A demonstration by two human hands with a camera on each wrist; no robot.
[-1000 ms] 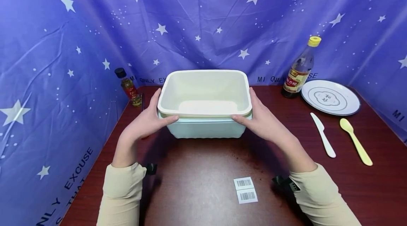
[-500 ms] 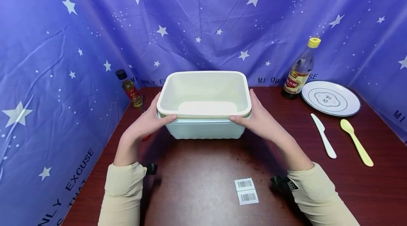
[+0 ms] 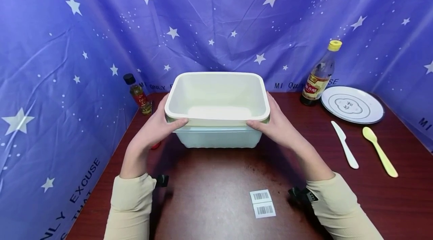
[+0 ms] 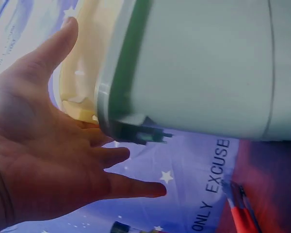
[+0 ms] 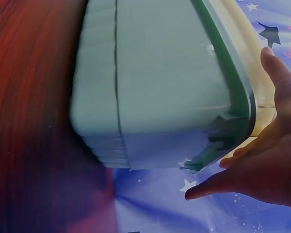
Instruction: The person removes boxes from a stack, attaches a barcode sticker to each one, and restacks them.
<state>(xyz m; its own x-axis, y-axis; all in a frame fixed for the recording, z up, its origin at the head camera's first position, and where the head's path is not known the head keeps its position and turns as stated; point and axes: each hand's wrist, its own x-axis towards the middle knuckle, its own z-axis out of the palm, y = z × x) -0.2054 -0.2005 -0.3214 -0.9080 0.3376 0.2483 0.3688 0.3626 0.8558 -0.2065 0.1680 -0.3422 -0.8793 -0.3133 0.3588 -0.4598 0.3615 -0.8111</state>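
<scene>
In the head view, a cream-white plastic basin sits nested in a pale blue-green basin, its rim standing above the lower one. My left hand grips the upper basin's left end, thumb on the front wall below the rim. At the opposite end, my right hand holds it the same way. Both wrist views show a gap between the cream wall and the green-edged rim of the lower basin. Several fingers of each hand spread beneath the cream rim, partly hidden behind it.
At back left stands a small black-capped bottle; a red-handled tool lies near the left hand. To the right are a yellow-capped bottle, a plate, a white knife and a yellow spoon. A barcode label lies in front.
The cream-white basin has risen slightly in both hands, so more of its front wall shows above the pale blue-green basin. The lower basin has stayed in place.
</scene>
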